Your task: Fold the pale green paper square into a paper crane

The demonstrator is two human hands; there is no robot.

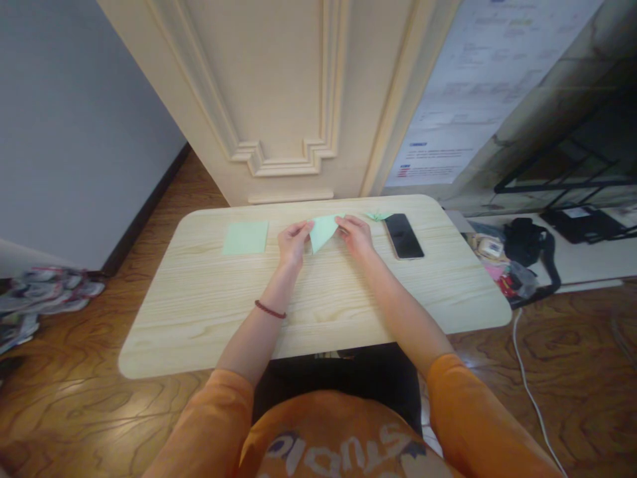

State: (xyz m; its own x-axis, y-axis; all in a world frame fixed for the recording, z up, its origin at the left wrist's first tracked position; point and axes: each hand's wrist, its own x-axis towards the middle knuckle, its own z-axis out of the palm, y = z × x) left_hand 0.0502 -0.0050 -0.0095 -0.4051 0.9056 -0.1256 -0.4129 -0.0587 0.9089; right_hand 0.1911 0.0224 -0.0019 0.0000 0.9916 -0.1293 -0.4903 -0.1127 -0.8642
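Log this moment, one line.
left hand pinches folded green paper | right hand pinches it | flat sheet left of hands | phone right of hands

So the table [209, 312] is a small light wood-grain one with rounded corners, pushed up near a cream door. On the far left there's a flat pale green paper square [245, 238], and over on the right a dark phone [403, 236] lies face up with a tiny folded green piece [378, 216] just beside its top end. Between them, the left hand [293, 242] and right hand [355, 236] rest on the top, pinching a green paper triangle [322, 232].
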